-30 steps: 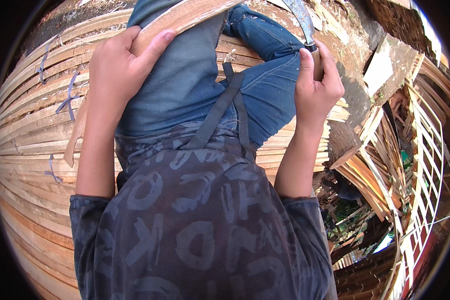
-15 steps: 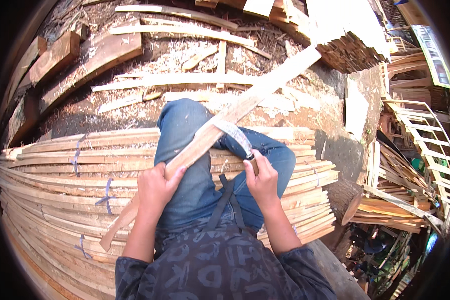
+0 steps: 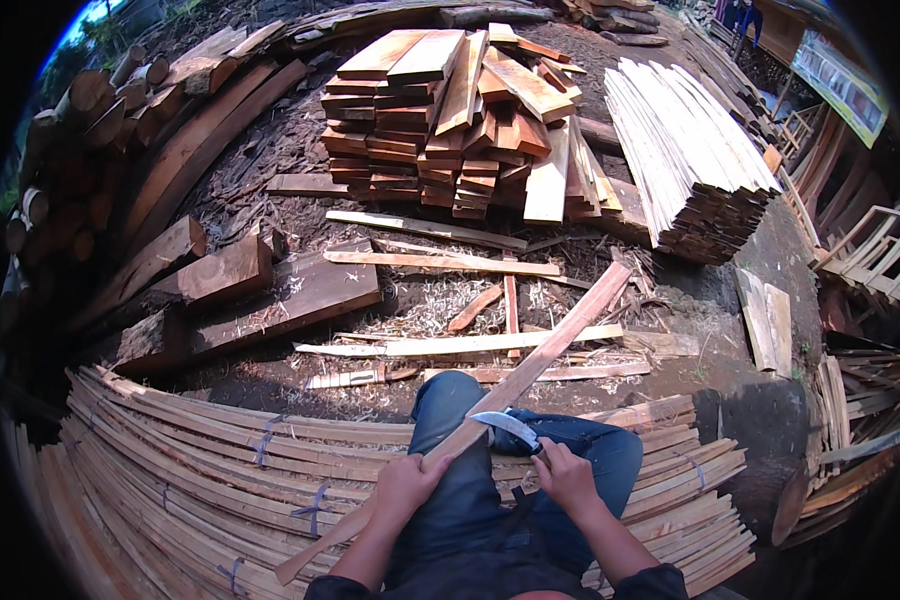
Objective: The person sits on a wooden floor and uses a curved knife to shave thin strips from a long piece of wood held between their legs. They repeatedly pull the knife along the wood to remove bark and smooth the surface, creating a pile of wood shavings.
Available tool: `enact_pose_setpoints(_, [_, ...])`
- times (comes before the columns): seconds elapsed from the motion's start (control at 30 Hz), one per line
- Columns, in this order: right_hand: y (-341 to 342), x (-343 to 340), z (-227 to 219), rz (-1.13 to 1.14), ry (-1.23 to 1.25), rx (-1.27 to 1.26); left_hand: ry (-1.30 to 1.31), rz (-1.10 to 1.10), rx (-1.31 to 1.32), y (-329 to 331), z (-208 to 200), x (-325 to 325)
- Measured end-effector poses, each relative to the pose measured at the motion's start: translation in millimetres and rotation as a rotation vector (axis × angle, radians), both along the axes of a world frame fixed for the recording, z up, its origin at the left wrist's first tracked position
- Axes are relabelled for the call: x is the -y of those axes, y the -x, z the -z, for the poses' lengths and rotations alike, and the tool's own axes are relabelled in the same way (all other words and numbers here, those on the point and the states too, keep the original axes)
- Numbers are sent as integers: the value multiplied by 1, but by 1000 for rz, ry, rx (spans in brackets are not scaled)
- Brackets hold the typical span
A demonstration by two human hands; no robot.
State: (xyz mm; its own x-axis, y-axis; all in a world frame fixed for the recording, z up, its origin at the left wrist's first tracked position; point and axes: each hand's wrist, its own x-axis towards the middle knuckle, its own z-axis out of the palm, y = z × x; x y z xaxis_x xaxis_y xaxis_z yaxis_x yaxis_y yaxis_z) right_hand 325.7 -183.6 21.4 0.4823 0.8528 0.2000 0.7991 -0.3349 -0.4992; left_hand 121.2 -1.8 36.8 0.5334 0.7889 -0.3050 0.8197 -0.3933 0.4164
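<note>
A long, flat wooden slat (image 3: pixel 548 357) slants across my lap, its far end up and to the right, its lower end passing beside my left forearm. My left hand (image 3: pixel 407 489) is closed around the slat below its middle. In my right hand (image 3: pixel 568 473) is the dark handle of a curved knife (image 3: pixel 507 425). Its bright blade points left and its tip rests at the slat's edge, just above my left knee. My legs, in blue jeans (image 3: pixel 448 405), are folded beneath the slat.
Bundled slats (image 3: pixel 220 460), tied with strips, lie under and beside me. Ahead are loose strips (image 3: pixel 460 346) among shavings, thick beams (image 3: pixel 290 300), a stack of planks (image 3: pixel 400 110) and a pale slat bundle (image 3: pixel 680 140). A log (image 3: pixel 792 495) is at my right.
The view has tilted up, bringing the plank stack and log pile into sight. Both hands keep their grips; the knife blade now lies flatter, pointing more to the left.
</note>
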Motion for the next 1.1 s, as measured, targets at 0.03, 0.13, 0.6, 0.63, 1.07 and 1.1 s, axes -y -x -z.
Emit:
enact_pose_setpoints(0.03, [4, -1, 0, 2, -5, 2, -10, 6, 11, 3, 3, 0])
enact_pose_setpoints(0.13, [0, 1, -6, 39, -19, -8, 26, -4, 11, 6, 2, 3])
enact_pose_setpoints(0.6, [-25, 3, -27, -24, -103, 61, -73, -13, 59, 15, -18, 14])
enact_pose_setpoints(0.63, [-32, 7, -22, -38, -137, 145, -56, -15, 65, 14, -22, 16])
enact_pose_setpoints(1.07, [-54, 12, -21, 12, -38, 389, 53, -24, 31, 6, -25, 3])
enact_pose_setpoints(1.1, [-56, 13, -19, 11, -32, 405, 73, -19, 15, 5, -27, 1])
